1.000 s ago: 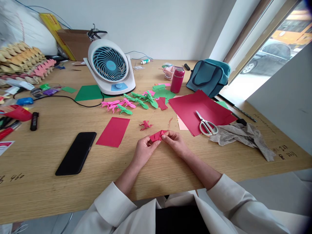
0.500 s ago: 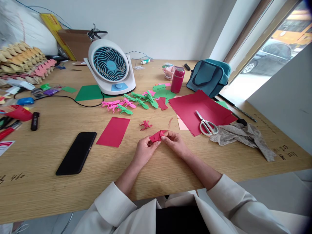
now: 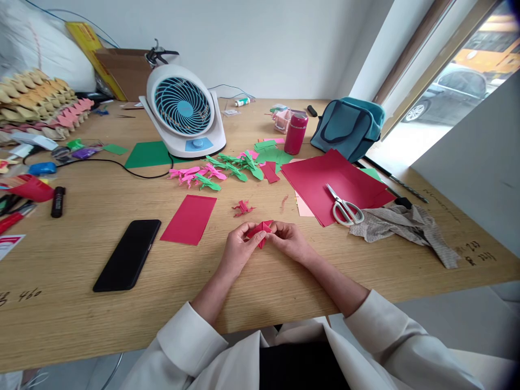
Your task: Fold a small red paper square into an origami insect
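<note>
Both my hands meet over the wooden table (image 3: pixel 81 325) near its front edge, pinching a small folded red paper piece (image 3: pixel 259 232). My left hand (image 3: pixel 236 251) grips its left side with curled fingers. My right hand (image 3: pixel 289 241) pinches its right side. Just beyond them lies a finished small red paper figure (image 3: pixel 242 208). A flat red paper rectangle (image 3: pixel 189 218) rests to the left, with a black phone (image 3: pixel 128 253) beside it.
Scissors (image 3: pixel 344 206) lie on a stack of red sheets (image 3: pixel 325 179) at the right, next to a crumpled cloth (image 3: pixel 406 226). Pink and green paper figures (image 3: pixel 215 172) sit before a desk fan (image 3: pixel 183 111). A red bottle (image 3: pixel 295 134) and teal bag (image 3: pixel 349 127) stand behind.
The red paper has been folded narrower and turned between my fingers; my hands have drawn slightly closer together and lower.
</note>
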`<act>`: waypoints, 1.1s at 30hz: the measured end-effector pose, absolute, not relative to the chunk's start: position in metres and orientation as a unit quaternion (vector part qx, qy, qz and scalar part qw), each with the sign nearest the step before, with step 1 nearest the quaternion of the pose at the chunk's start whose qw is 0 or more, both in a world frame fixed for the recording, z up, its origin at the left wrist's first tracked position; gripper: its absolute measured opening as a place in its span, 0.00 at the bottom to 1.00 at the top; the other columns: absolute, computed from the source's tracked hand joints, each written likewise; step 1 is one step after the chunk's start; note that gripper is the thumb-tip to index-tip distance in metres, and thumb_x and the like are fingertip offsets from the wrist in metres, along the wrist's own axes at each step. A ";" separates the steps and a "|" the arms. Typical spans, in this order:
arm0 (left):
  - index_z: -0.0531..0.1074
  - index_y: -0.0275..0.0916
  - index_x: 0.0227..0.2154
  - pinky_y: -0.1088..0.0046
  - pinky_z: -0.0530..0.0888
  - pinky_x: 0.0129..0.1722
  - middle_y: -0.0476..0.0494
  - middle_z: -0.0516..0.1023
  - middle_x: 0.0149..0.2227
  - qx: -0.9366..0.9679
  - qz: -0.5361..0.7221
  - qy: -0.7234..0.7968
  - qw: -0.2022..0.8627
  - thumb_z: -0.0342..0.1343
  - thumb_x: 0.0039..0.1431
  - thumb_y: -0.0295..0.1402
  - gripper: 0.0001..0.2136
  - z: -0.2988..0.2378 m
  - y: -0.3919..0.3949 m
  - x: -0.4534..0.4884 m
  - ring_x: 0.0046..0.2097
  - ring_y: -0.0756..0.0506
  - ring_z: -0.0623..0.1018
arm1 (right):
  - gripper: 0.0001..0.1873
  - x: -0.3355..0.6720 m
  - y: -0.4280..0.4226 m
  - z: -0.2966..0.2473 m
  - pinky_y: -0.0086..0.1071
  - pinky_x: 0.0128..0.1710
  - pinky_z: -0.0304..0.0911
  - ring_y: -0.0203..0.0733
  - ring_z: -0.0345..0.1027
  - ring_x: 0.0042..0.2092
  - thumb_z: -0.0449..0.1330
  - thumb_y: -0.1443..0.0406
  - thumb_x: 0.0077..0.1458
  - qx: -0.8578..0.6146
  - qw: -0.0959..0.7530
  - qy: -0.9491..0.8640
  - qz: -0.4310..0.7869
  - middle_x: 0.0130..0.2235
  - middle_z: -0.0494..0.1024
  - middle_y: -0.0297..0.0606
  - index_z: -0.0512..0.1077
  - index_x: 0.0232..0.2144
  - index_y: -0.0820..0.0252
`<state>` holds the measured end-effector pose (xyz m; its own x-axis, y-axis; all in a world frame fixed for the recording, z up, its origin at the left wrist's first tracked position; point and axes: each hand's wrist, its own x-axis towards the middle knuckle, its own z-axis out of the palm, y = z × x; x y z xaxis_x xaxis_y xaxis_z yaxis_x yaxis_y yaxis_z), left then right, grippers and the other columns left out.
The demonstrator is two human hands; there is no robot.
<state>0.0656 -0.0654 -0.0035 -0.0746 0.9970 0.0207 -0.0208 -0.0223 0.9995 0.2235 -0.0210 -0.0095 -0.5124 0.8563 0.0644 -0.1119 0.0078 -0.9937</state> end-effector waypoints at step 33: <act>0.71 0.37 0.26 0.78 0.65 0.31 0.53 0.69 0.25 0.482 0.523 0.526 0.467 0.61 0.54 0.41 0.12 -0.005 -0.067 0.065 0.29 0.52 0.66 | 0.17 0.226 -0.026 -0.003 0.30 0.29 0.55 0.34 0.58 0.29 0.60 0.53 0.59 -0.317 0.338 -0.722 0.514 0.27 0.68 0.33 0.70 0.28 0.61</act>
<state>0.0653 -0.0666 -0.0052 -0.1002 0.9949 0.0126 0.0197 -0.0107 0.9997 0.2264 -0.0261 -0.0033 -0.5702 0.8055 0.1614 0.1104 0.2698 -0.9566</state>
